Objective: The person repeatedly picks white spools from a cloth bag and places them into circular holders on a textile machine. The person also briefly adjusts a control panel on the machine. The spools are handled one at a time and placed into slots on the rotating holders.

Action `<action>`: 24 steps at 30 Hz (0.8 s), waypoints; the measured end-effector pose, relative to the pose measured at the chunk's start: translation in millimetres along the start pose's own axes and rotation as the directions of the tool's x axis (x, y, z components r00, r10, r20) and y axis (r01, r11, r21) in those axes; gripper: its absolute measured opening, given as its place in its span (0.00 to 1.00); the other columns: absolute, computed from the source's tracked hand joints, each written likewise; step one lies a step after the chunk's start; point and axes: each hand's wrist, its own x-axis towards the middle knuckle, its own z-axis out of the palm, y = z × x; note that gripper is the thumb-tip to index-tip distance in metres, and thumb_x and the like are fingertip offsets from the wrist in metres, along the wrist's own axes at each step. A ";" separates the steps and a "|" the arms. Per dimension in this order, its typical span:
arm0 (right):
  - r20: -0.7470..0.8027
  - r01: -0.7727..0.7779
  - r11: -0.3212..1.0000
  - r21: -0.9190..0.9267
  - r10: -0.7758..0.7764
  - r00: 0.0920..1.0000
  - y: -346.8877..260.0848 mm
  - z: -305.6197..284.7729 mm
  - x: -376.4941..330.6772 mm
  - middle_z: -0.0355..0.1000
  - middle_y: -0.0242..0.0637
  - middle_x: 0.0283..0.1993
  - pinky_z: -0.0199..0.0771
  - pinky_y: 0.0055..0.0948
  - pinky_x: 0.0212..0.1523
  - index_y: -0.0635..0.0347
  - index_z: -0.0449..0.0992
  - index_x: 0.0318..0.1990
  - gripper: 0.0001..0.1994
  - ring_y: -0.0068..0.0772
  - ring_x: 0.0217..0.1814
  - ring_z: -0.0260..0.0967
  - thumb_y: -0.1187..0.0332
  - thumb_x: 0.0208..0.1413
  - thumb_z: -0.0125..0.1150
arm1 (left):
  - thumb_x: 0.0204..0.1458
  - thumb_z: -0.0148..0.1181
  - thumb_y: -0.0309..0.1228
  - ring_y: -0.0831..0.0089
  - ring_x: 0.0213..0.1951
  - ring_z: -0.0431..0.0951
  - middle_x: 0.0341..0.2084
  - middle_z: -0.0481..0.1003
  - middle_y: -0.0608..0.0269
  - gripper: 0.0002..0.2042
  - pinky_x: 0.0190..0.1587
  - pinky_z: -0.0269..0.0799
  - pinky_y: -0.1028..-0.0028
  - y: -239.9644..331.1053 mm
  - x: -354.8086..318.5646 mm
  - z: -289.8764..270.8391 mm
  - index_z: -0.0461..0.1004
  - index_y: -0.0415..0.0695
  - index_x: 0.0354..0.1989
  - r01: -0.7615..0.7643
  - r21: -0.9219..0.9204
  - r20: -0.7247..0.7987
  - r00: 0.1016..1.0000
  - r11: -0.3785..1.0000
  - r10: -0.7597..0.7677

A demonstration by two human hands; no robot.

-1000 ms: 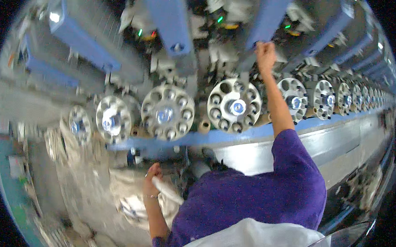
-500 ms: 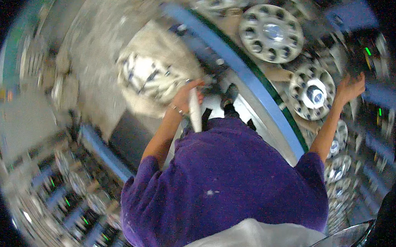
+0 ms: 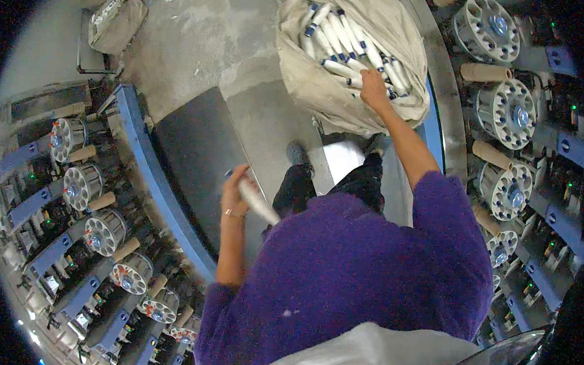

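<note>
My left hand is closed around a white yarn bobbin, which slants down toward my shirt; its blue end shows above the fingers. Ahead and to the right stands a wide cloth sack, its mouth spread open. Several white yarn bobbins with dark blue ends lie in it at mixed angles. Over the near side of the sack, my right hand reaches in, its fingers closed at the end of a bobbin among the others. Part of that grip is hidden by the hand itself.
Machine rows with round, holed bobbin magazines and tan cones run along my right. More magazines line the left behind a blue rail. A dark mat lies on the floor. A smaller sack stands far left.
The view has swung, bringing the sack to the front right. My right hand has moved from beside the right-hand machines into the sack. My left hand still holds its bobbin.
</note>
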 end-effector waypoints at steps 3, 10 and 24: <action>0.276 -0.130 0.974 -0.186 0.179 0.944 16.6 21.3 21.0 0.67 0.51 0.46 0.65 0.47 0.51 0.63 0.70 0.40 0.13 0.53 0.54 0.63 0.78 0.43 0.55 | 0.49 0.61 0.32 0.73 0.18 0.66 0.16 0.65 0.67 0.06 0.20 0.64 0.72 36.5 -21.7 -83.2 0.73 0.47 0.33 -0.010 -0.170 -0.193 0.981 0.985 -0.023; 0.238 0.001 0.993 -0.115 0.027 0.971 48.9 7.1 102.1 0.61 0.48 0.59 0.61 0.39 0.57 0.61 0.62 0.58 0.28 0.46 0.59 0.60 0.61 0.51 0.59 | 0.50 0.57 0.35 0.71 0.20 0.70 0.18 0.69 0.63 0.07 0.23 0.68 0.69 54.2 -16.4 -133.9 0.71 0.45 0.31 -0.201 -0.073 -0.315 0.934 0.977 0.169; 0.061 0.056 0.991 0.118 -0.064 0.996 -59.9 -75.6 359.8 0.68 0.42 0.45 0.68 0.34 0.44 0.63 0.69 0.47 0.21 0.37 0.44 0.66 0.65 0.46 0.64 | 0.44 0.64 0.31 0.75 0.15 0.71 0.15 0.71 0.64 0.09 0.15 0.67 0.71 261.4 130.2 57.1 0.71 0.43 0.29 -0.489 -0.103 -0.258 0.854 0.866 0.451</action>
